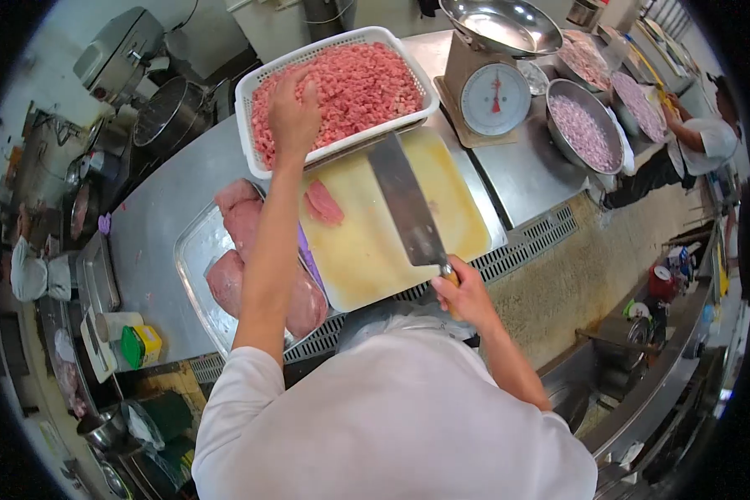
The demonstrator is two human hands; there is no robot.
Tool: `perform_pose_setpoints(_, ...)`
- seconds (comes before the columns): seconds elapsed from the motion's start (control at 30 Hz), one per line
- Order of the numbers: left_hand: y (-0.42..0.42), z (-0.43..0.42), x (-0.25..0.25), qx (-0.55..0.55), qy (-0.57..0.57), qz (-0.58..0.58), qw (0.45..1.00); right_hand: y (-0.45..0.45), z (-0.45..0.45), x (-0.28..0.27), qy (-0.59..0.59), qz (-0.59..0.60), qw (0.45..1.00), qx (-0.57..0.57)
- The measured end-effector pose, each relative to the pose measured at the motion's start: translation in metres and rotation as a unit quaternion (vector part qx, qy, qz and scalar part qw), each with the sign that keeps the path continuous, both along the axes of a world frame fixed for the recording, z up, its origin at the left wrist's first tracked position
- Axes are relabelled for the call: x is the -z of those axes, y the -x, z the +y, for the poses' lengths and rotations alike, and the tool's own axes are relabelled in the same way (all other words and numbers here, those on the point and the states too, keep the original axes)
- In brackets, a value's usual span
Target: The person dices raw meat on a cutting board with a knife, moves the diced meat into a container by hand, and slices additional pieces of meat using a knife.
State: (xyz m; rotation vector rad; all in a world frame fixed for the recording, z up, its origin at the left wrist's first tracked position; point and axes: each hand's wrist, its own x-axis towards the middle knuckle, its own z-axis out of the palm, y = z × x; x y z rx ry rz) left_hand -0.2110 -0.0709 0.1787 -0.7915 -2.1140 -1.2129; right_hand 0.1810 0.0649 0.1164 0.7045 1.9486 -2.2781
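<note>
Right fingers point(461, 269) around cleaver handle point(449, 275), blade point(407, 202) beyond

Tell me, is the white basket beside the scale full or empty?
Full, or close to it: chopped pink meat spreads across the white basket, heaped up and hiding its floor.

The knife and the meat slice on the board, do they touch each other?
Apart: the head view shows bare yellow board between the knife and the meat slice.
</note>
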Motion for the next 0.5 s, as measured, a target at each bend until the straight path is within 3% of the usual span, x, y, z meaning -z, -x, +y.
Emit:
perform_pose_setpoints(0.07,-0.020,-0.031,0.008,-0.009,0.015,-0.051,0.999,-0.020,0.008,0.019,-0.007,-0.022,0.999,0.032)
perform_pose_setpoints(0.23,-0.074,-0.102,0.094,-0.046,0.156,-0.265,0.950,-0.057,0.032,0.037,-0.079,-0.083,0.990,0.077)
perform_pose_setpoints(0.33,-0.094,-0.111,0.115,-0.155,0.272,-0.416,0.854,-0.053,0.045,0.028,-0.060,-0.116,0.989,0.075)
perform_pose_setpoints(0.43,-0.107,-0.081,0.139,-0.235,0.240,-0.355,0.873,-0.037,0.055,0.027,-0.103,-0.116,0.988,0.025)
perform_pose_setpoints(0.5,-0.117,-0.055,0.141,-0.228,0.271,-0.349,0.867,-0.026,0.058,0.029,-0.105,-0.111,0.988,0.015)
